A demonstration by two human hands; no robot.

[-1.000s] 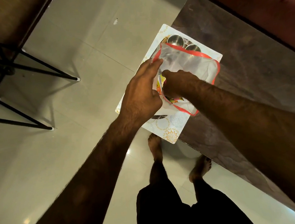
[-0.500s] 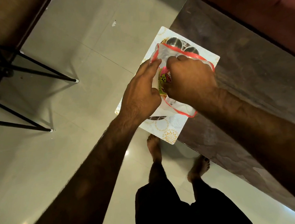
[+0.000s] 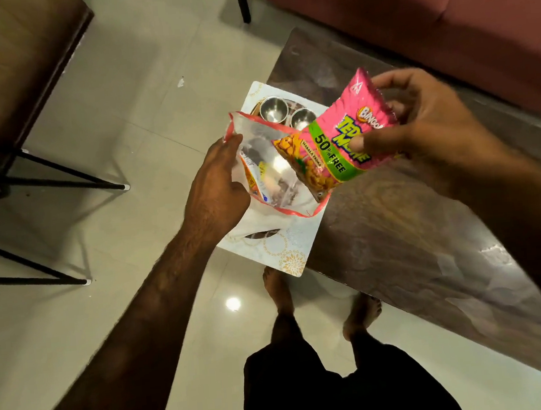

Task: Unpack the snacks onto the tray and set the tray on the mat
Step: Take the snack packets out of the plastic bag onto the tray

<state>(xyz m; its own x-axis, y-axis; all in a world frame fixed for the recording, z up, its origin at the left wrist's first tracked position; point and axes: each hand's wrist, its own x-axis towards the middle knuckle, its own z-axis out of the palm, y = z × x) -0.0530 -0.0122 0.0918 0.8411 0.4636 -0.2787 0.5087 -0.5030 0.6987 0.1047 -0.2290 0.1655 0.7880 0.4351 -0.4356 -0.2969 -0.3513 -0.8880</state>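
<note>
My right hand (image 3: 425, 126) grips a pink snack packet (image 3: 335, 143) lifted above the table, its lower end still over the mouth of a clear plastic bag with a red rim (image 3: 270, 178). My left hand (image 3: 218, 183) pinches the bag's left edge and holds it open. Another packet with yellow and orange print (image 3: 255, 180) shows inside the bag. Under the bag lies a white patterned mat (image 3: 286, 252) at the table's left end. A dark tray (image 3: 262, 234) lies on it, mostly hidden, with two steel cups (image 3: 274, 109) at its far end.
The dark brown table (image 3: 411, 225) runs to the right, with a reddish sofa (image 3: 425, 11) behind it. A black-legged chair (image 3: 15, 181) stands on the tiled floor at left. My bare feet (image 3: 279, 289) are beside the table's near edge.
My right hand has come out of the bag with the pink packet and risen to the right. The left hand keeps hold of the bag's edge.
</note>
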